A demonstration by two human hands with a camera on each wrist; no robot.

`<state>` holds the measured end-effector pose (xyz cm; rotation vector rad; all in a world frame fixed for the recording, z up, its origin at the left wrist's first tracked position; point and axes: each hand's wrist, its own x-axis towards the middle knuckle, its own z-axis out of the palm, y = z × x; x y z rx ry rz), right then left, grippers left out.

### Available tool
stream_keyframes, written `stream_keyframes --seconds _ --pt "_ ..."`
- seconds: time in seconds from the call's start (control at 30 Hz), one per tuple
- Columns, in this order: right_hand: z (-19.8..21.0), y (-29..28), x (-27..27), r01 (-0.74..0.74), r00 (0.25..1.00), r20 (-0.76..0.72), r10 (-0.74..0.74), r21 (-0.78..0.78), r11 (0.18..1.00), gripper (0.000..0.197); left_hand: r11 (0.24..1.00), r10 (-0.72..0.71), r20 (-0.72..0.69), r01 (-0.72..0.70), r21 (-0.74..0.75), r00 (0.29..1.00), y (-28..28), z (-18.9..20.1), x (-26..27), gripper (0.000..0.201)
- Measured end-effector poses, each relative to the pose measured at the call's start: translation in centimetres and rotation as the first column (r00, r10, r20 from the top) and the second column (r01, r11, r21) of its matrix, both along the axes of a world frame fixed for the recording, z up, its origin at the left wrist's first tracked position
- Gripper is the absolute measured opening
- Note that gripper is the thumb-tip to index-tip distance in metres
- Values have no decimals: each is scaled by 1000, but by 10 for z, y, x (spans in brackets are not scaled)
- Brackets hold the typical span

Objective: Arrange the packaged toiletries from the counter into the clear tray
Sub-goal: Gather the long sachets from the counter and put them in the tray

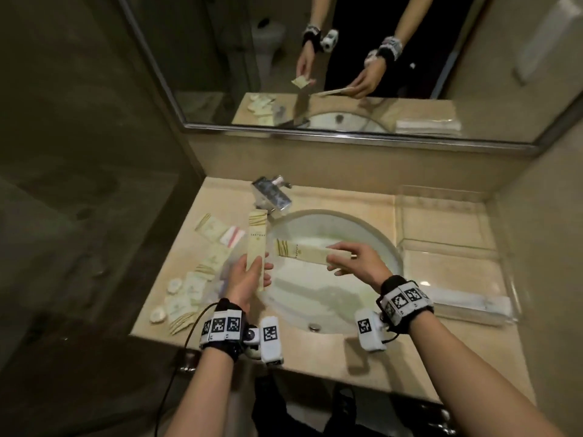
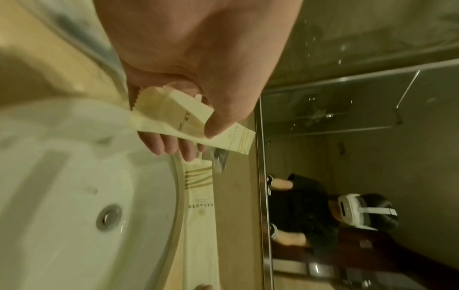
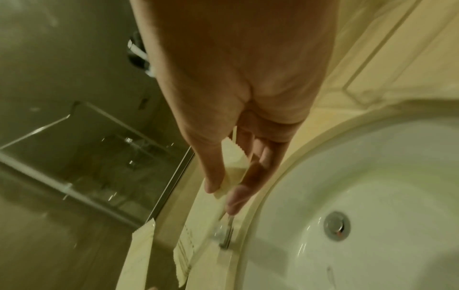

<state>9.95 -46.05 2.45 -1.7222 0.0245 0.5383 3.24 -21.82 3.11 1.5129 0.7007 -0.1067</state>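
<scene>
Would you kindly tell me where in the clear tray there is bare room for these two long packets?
The clear tray is bare in its back and middle sections; one long packet lies along its front edge. The counter left of the sink is crowded with sachets.

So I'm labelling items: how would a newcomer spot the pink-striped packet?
Start at the sink and look to the counter on its left, where cream packets lie scattered. The pink-striped packet lies among the far ones, the only white one with pink stripes.

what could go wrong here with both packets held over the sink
The right hand pinches only the end of its long packet over the sink; it could slip into the basin. The left hand holds another packet near the faucet and could snag on it.
</scene>
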Motion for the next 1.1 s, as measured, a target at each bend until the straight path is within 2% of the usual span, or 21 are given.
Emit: stream_keyframes --seconds 0.17,0.3,0.4,0.53,0.63,0.83,0.93,1.0,1.03,1.1 --pt "6 -82 -8 296 954 -83 -287 138 945 26 992 -124 10 124 -26 992 -81 -4 27 22" --pt "5 -131 -17 560 826 -208 -523 216 799 24 982 -180 -1 180 -54 984 -129 -10 42 20" --pt "7 -152 -20 671 741 -237 -628 232 704 24 965 -244 -2 243 -103 970 -157 -11 54 29" --pt "7 -166 -21 747 664 -205 -719 169 642 17 901 -400 -1 393 -186 917 -188 -14 71 36" --pt "7 -173 -19 799 602 -218 -768 174 576 22 873 -439 26 433 -225 898 -205 -12 80 30" --pt "-2 -181 -19 766 641 -270 -719 158 623 16 845 -503 34 500 -191 863 -233 -15 100 30" --pt "-18 -197 -8 813 579 -277 -767 126 568 31 853 -499 2 492 -174 867 -240 -22 107 23" --pt "-37 -209 1 848 516 -307 -800 48 528 34 869 -476 -20 467 -163 879 -241 -26 110 20" --pt "-48 -214 7 848 494 -305 -815 -41 529 29 876 -467 -31 458 -153 884 -241 -30 111 19" --pt "-67 -224 18 799 498 -299 -814 -206 565 22 885 -456 -51 448 -126 888 -241 -36 113 19"
